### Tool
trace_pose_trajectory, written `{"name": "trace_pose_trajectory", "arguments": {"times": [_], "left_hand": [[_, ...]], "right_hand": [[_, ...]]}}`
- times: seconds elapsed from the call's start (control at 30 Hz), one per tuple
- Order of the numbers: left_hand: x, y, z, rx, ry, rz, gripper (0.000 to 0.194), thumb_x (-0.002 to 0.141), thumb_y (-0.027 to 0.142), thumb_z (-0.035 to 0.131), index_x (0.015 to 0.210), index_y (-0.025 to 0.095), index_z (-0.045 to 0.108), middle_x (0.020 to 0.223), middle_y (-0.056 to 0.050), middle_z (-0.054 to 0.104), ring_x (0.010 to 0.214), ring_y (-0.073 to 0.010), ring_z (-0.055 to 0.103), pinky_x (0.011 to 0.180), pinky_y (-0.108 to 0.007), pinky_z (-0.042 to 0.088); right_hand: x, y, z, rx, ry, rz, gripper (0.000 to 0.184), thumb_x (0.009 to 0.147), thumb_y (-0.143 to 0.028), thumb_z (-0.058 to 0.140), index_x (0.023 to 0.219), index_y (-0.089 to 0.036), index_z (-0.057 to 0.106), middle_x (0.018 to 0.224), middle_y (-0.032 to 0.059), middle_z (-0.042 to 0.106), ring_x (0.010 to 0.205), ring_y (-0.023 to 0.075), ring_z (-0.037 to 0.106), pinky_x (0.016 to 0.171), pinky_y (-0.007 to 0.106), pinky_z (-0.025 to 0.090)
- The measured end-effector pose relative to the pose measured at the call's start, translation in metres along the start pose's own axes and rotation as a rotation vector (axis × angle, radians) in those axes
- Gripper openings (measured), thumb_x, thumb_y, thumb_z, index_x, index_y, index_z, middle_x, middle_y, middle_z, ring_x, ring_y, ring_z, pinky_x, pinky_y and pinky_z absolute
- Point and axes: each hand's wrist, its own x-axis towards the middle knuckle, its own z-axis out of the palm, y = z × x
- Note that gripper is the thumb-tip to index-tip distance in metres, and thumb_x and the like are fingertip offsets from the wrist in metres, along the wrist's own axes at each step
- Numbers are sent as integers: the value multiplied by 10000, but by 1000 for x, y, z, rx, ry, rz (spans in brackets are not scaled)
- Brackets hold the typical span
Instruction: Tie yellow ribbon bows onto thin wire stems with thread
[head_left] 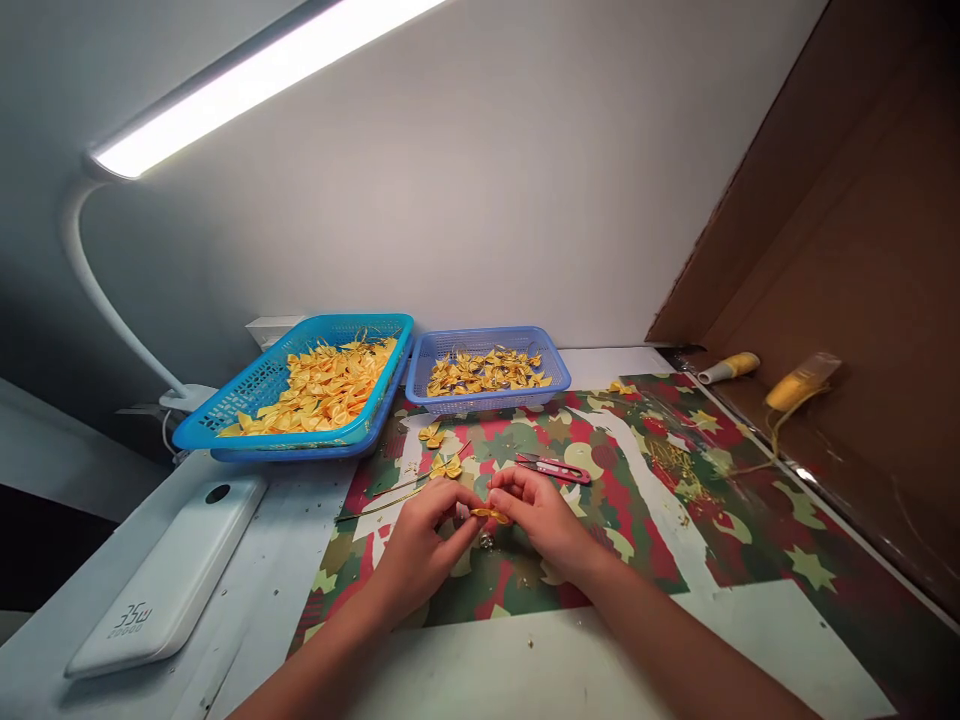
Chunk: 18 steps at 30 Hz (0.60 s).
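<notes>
A small yellow ribbon bow (489, 515) is pinched between the fingertips of both hands, above the patterned sheet. My left hand (429, 535) is closed on its left side, and my right hand (540, 515) grips it from the right. Just below the bow is a small silvery bell (487, 541); whether it hangs from the bow I cannot tell. Red thread snips (555, 469) lie beyond my right hand. Past my left hand are two loose yellow bows (445, 467) with thin stems or cords near them. The fingers partly hide the held bow.
A blue basket (259, 440) heaped with yellow bows stands at the back left, beside a purple basket (487, 403) of finished-looking bows. A white power bank (169, 580) lies left. Yellow thread spools (731, 368) sit right, near a cardboard wall (847, 220). A lamp (90, 270) arches overhead.
</notes>
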Motion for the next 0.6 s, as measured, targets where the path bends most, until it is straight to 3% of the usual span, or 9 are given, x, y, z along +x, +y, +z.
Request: {"name": "trace_pose_trajectory", "arguments": {"times": [0.13, 0.27, 0.37, 0.47, 0.6], "left_hand": [[0, -3, -1, -57, -36, 21, 102, 827, 180, 556, 766, 186, 638, 750, -15, 640, 684, -142, 535, 623, -242, 408], [-1, -8, 0, -110, -119, 42, 116, 810, 140, 540, 746, 180, 627, 761, -24, 653, 731, -148, 555, 659, -243, 422], [0, -8, 0, -139, -132, -30, 111, 825, 178, 539, 751, 171, 621, 733, -21, 630, 661, -132, 525, 606, -229, 400], [2, -6, -1, -239, -164, -143, 122, 837, 257, 563, 801, 164, 634, 688, -4, 591, 584, -114, 471, 542, -215, 365], [2, -5, -2, -524, -187, -256, 181, 822, 337, 602, 827, 162, 650, 763, -18, 597, 675, -134, 538, 601, -216, 424]], "right_hand": [[3, 0, -1, -2, 13, -11, 316, 603, -420, 793, 706, -165, 639, 693, -14, 605, 639, 115, 543, 607, 242, 433], [10, -6, -13, 215, 252, -108, 349, 566, -427, 826, 714, -173, 637, 654, -36, 604, 569, 68, 499, 546, 191, 409], [13, -15, -23, 383, 350, -122, 423, 493, -407, 874, 727, -176, 607, 676, -46, 613, 562, 57, 535, 531, 170, 441], [10, -20, -25, 397, 345, -104, 481, 505, -452, 867, 772, -186, 568, 731, -29, 656, 573, 81, 604, 466, 160, 442], [6, -19, -19, 366, 268, -37, 515, 546, -499, 843, 813, -199, 520, 756, -12, 692, 594, 119, 664, 472, 178, 488]]}}
